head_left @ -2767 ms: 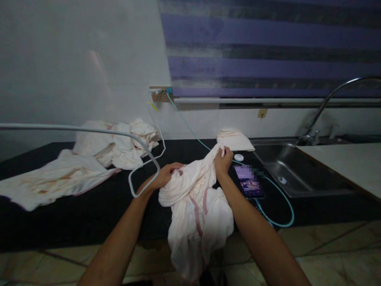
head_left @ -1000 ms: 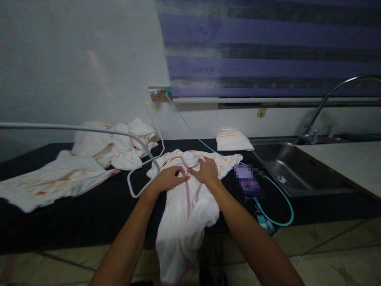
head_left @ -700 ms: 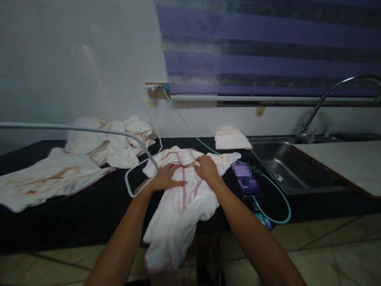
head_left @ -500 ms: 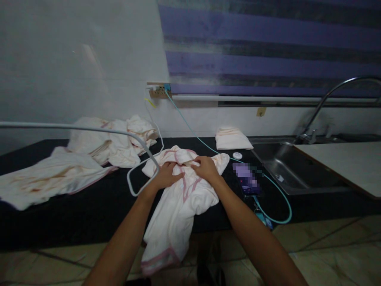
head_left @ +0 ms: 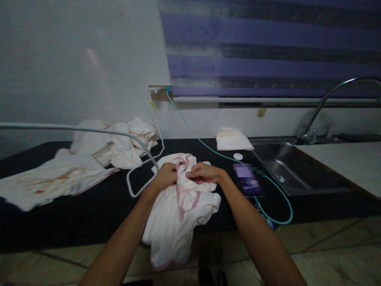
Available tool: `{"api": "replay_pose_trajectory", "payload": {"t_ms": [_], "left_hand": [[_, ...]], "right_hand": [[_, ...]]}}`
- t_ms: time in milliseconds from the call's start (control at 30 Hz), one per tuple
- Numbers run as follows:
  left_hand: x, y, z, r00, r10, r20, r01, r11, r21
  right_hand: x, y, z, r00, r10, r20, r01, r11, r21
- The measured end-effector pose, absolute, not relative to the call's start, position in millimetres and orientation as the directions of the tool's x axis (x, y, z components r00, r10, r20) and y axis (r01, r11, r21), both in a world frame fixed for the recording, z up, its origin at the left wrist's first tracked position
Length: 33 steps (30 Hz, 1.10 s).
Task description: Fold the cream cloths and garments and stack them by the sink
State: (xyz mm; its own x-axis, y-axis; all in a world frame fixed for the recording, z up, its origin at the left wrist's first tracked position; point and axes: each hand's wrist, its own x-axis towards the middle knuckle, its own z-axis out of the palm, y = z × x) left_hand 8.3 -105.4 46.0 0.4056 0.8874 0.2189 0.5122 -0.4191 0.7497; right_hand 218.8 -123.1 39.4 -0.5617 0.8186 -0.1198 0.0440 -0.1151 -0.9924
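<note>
A white garment with pink trim [head_left: 178, 206] lies bunched on the black countertop [head_left: 89, 206], its lower part hanging over the front edge. My left hand [head_left: 167, 174] pinches the fabric near its top left. My right hand [head_left: 204, 172] grips the gathered cloth just to the right, and the fingertips of both hands almost meet. A pink-edged opening shows just below my hands.
A pile of white clothes [head_left: 116, 143] and a spread stained cloth [head_left: 50, 178] lie at the left. A white cable loop [head_left: 139, 174], a folded cloth [head_left: 233, 140], a phone [head_left: 248, 180] on a teal cable [head_left: 279, 206], and a steel sink [head_left: 294, 171] with a tap.
The garment was lifted in both hands, then laid on the counter and smoothed. Now both hands have drawn together and gathered its upper part into a bunch.
</note>
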Motion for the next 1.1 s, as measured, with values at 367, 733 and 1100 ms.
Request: {"api": "replay_pose_trajectory", "payload": {"t_ms": [367, 733, 1100], "left_hand": [[16, -99, 29, 0.473, 0.81, 0.346, 0.473, -0.565, 0.676], [10, -100, 38, 0.243, 0.884, 0.4, 0.59, -0.462, 0.662], [10, -104, 40, 0.153, 0.951, 0.268, 0.598, -0.306, 0.741]], "right_hand": [[215, -111, 36, -0.002, 0.916, 0.401, 0.113, 0.399, -0.91], [199, -109, 19, -0.209, 0.863, 0.46, 0.481, 0.5, -0.72], [191, -123, 32, -0.109, 0.759, 0.642, 0.468, 0.609, -0.64]]}}
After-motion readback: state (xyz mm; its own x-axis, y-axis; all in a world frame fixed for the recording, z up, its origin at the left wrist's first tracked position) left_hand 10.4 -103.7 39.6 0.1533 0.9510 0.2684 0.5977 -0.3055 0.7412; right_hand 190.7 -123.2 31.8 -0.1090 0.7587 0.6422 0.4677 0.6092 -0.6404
